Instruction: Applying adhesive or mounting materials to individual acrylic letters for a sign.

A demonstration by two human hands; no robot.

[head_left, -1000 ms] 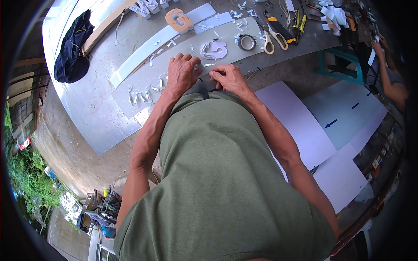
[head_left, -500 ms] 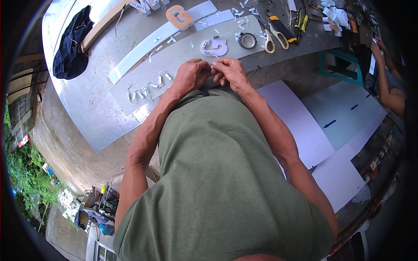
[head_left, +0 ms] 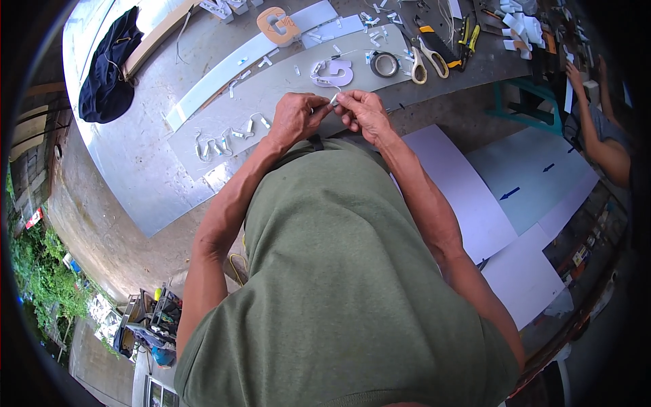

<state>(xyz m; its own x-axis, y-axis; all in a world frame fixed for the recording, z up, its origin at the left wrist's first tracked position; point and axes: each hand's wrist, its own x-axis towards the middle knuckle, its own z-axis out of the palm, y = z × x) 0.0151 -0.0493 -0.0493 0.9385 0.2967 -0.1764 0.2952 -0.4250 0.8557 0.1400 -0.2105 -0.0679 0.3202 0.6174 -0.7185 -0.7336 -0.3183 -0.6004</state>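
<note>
My left hand (head_left: 296, 117) and my right hand (head_left: 363, 112) meet in front of my chest, fingertips pinched together on a small white strip piece (head_left: 333, 100). Both hands hover just above the near edge of a grey sheet-covered table (head_left: 135, 176). Beyond the fingers lies a white letter-shaped cutout (head_left: 332, 72) with bent strip around it. Several short white strip pieces (head_left: 224, 139) lie scattered on the long grey panel left of my hands.
A roll of tape (head_left: 384, 64), scissors (head_left: 419, 62) and yellow-handled pliers (head_left: 468, 41) lie at the far right of the table. An orange letter shape (head_left: 278, 26) sits further back. A dark cloth (head_left: 108, 64) lies left. White boards (head_left: 468, 197) cover the floor; another person's arm (head_left: 600, 139) is at right.
Both hands have lifted off the table surface and drawn toward my chest, bringing a small white piece up between the fingertips. The view has shifted slightly.
</note>
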